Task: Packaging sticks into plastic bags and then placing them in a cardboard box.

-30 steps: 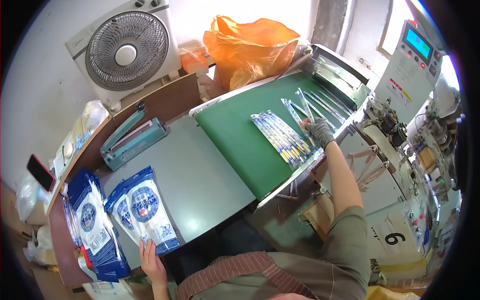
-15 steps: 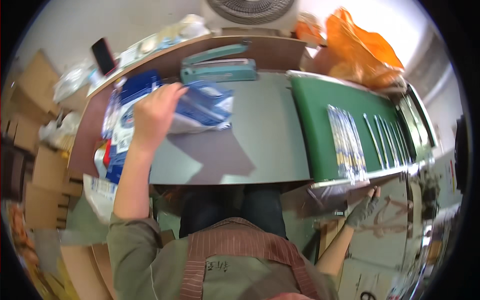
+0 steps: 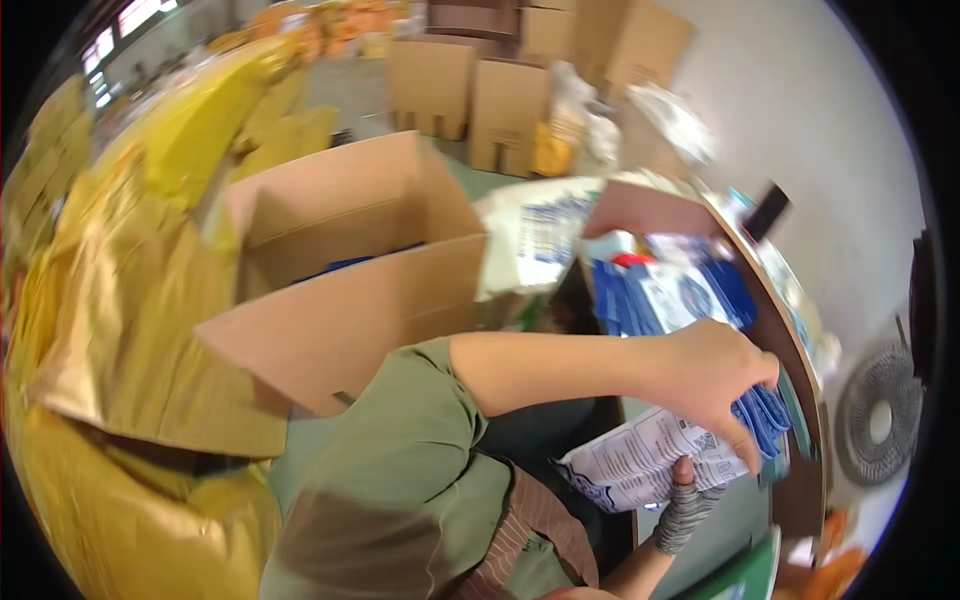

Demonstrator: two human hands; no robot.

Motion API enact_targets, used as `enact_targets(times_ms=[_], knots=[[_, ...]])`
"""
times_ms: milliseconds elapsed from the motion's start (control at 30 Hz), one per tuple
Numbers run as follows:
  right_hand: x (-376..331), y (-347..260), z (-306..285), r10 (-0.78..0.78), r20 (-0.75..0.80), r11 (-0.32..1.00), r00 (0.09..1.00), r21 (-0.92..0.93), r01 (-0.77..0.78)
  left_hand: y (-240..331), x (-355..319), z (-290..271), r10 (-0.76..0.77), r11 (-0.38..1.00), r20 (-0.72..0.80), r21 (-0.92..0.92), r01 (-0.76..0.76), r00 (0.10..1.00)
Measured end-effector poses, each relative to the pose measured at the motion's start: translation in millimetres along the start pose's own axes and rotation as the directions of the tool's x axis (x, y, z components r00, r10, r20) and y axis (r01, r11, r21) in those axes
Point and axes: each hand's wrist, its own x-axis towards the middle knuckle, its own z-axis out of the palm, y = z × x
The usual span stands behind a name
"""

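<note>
A white printed plastic pouch (image 3: 635,460) with a blue upper part hangs over the grey bench, tilted. My left hand (image 3: 715,375) reaches across from the left and grips the blue end with its fingers bent around it. Below it my right hand (image 3: 685,510), in a grey fingerless glove, holds the pouch's lower edge with the thumb on the printed face; its other fingers are hidden behind the pouch. More blue and white flat packs (image 3: 665,295) lie on the bench beyond my left forearm.
To the left stands an open cardboard box (image 3: 345,310) with something blue inside. Yellow plastic sacks (image 3: 130,380) fill the far left. A white sack (image 3: 545,230) leans between box and bench. A low brown wall (image 3: 795,340) edges the bench; a fan (image 3: 880,415) stands behind it.
The view has swung left, bringing the cardboard box and yellow sacks in. My right hand has come from beside the green board to the pouch, which my left hand still grips.
</note>
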Motion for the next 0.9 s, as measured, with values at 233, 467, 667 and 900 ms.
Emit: enact_targets(times_ms=[233, 467, 667, 900], knots=[[89.8, -69.8, 161.7, -0.187, 0.523, 0.945, 0.832, 0.328, 0.006, -42.4, -49.3, -172.6, -0.279, 0.960, 0.012, -0.009, 0.279, 0.960], [156.1, -147.1, 343.4, -0.521, 0.577, 0.734, 0.629, 0.679, -0.015, 5.3, -94.3, -354.4, -0.572, 0.661, -0.170, 0.484, 0.574, 0.803], [168.4, -52.8, 375.3, -0.106, 0.769, 0.859, 0.631, 0.390, -0.332, -139.4, -210.3, -415.4, -0.826, 0.364, -0.271, 0.415, 0.834, 0.495], [159.3, 80.8, 302.6, 0.274, 0.552, 0.844, 0.788, 0.255, -0.472, -265.2, -378.4, -291.6, -0.671, 0.533, -0.257, 0.485, 0.694, 0.695]])
